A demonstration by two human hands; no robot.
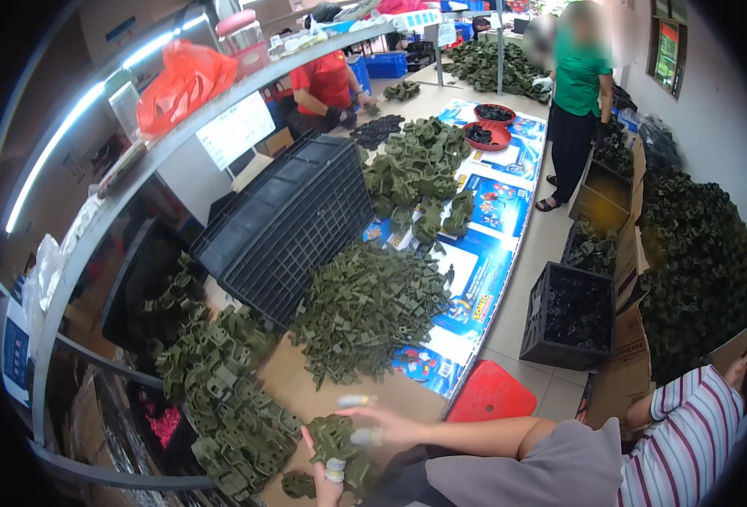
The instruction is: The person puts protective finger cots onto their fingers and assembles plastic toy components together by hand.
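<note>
Low in the view, my left hand has its thumb and a taped finger around an olive-green moulded plastic part. My right hand reaches in from the right and pinches the upper right side of the same part between thumb and fingers; tape wraps some of its fingertips. Part of the grip is hidden behind the piece. Close to my left hand lies a long heap of larger olive-green parts. Beyond my hands, a pile of small flat olive-green pieces covers the table.
A tipped black crate stands behind the small pieces. A metal shelf frame borders the left. At right are a red stool, a black crate and a seated person in stripes. Two people stand farther back.
</note>
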